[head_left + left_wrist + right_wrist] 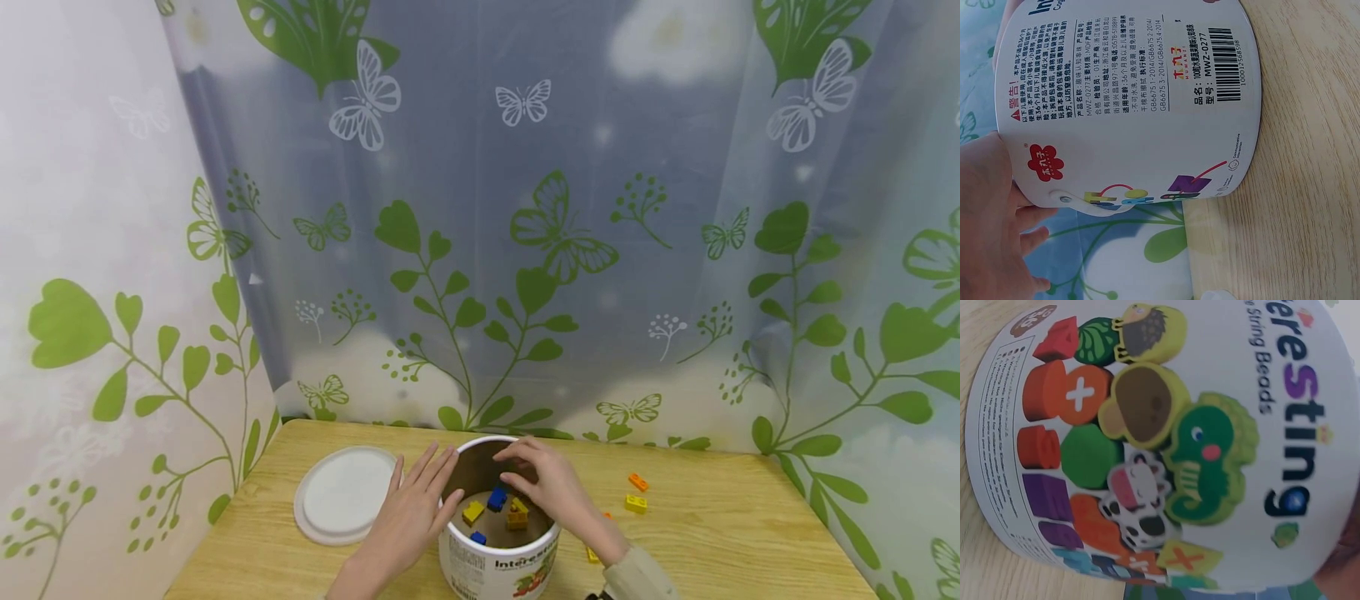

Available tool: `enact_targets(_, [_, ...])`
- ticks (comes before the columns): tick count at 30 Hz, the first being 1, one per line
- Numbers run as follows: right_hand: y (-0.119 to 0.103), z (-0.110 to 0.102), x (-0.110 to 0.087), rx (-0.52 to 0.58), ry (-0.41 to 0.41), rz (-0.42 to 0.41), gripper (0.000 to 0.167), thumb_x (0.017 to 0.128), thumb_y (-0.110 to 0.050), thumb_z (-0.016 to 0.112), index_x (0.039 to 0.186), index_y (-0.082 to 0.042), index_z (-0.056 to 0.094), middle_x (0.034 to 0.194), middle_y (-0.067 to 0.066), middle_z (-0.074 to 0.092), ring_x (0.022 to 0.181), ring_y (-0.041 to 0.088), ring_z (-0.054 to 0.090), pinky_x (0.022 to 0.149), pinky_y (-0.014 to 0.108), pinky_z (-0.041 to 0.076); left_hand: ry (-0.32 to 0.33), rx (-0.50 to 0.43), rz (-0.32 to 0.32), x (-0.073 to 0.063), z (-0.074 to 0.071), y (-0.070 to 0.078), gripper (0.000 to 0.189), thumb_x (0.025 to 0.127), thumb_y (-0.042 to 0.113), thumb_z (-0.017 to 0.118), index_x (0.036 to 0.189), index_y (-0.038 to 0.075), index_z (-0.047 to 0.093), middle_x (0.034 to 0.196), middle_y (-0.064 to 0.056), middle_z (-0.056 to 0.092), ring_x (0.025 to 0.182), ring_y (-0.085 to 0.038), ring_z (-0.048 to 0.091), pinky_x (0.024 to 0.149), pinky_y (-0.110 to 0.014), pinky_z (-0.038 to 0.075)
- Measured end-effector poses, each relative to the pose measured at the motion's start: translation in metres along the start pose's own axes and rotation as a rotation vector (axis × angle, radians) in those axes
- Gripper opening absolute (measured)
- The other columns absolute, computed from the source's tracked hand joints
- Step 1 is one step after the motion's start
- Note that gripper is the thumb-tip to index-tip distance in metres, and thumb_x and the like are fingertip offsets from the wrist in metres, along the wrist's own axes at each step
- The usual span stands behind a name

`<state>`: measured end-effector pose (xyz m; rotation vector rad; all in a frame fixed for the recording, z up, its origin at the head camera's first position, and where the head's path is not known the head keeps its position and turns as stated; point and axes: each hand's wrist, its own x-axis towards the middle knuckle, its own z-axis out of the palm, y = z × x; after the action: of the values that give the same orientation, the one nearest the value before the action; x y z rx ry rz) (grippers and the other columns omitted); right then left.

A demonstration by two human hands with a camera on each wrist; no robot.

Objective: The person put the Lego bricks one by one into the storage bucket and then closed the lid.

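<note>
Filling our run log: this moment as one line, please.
left hand: at bucket; right hand: over open bucket; blocks: some inside bucket, others on table; lid: off, on table

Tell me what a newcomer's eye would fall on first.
Likely the white tub, low in the head view, with colourful bricks inside, the left hand at its rim and the right hand over its opening. Behind it, the butterfly-patterned curtain fills the upper part.
</note>
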<state>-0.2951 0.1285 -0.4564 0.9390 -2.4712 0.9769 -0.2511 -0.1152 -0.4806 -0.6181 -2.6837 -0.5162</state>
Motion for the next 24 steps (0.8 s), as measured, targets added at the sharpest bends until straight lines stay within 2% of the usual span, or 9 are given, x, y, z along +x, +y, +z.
enact_targets(7, [0.003, -0.015, -0.006, 0.043, 0.141, 0.062, 0.022, 0.088, -0.009, 0.078, 0.11, -0.011, 0.076, 0.106, 0.001, 0.07, 0.094, 0.024, 0.07, 0.08, 0.04, 0.061, 0.019, 0.01, 0.016, 0.0, 0.0, 0.001, 0.058, 0.108, 0.045, 0.044, 0.152, 0.008, 0.047, 0.157, -0.006, 0.046, 0.15, -0.029, 0.033, 0.117, -0.067, 0.021])
enact_targets(9, [0.005, -0.021, -0.009, 0.077, 0.17, 0.093, 0.022, 0.089, -0.008, 0.078, 0.111, -0.011, 0.076, 0.107, 0.002, 0.07, 0.096, 0.025, 0.07, 0.082, 0.041, 0.061, 0.016, 0.001, 0.014, 0.0, 0.0, 0.001, 0.057, 0.108, 0.044, 0.045, 0.153, 0.008, 0.047, 0.157, -0.006, 0.045, 0.15, -0.029, 0.032, 0.118, -0.067, 0.02])
enact_targets(14, [0.017, -0.031, -0.02, 0.075, 0.237, 0.132, 0.026, 0.087, -0.006, 0.079, 0.113, -0.011, 0.076, 0.112, 0.004, 0.071, 0.1, 0.028, 0.069, 0.085, 0.043, 0.06, -0.007, -0.008, -0.001, 0.0, 0.0, 0.001, 0.057, 0.108, 0.044, 0.044, 0.154, 0.009, 0.045, 0.158, -0.005, 0.044, 0.151, -0.028, 0.03, 0.119, -0.065, 0.018])
enact_targets(19, [0.033, -0.038, -0.034, 0.126, 0.267, 0.152, 0.028, 0.087, -0.002, 0.077, 0.115, -0.006, 0.074, 0.113, 0.008, 0.071, 0.1, 0.032, 0.068, 0.084, 0.044, 0.06, -0.016, 0.005, -0.008, 0.0, 0.001, 0.0, 0.058, 0.108, 0.044, 0.045, 0.154, 0.01, 0.045, 0.159, -0.004, 0.043, 0.151, -0.027, 0.03, 0.119, -0.065, 0.018])
enact_targets(24, [0.044, -0.042, -0.048, 0.153, 0.262, 0.223, 0.03, 0.087, -0.001, 0.077, 0.116, -0.002, 0.073, 0.115, 0.011, 0.072, 0.1, 0.036, 0.068, 0.086, 0.046, 0.059, -0.009, 0.006, -0.005, 0.0, 0.001, 0.0, 0.057, 0.107, 0.044, 0.046, 0.154, 0.01, 0.046, 0.158, -0.004, 0.044, 0.151, -0.027, 0.031, 0.119, -0.065, 0.017])
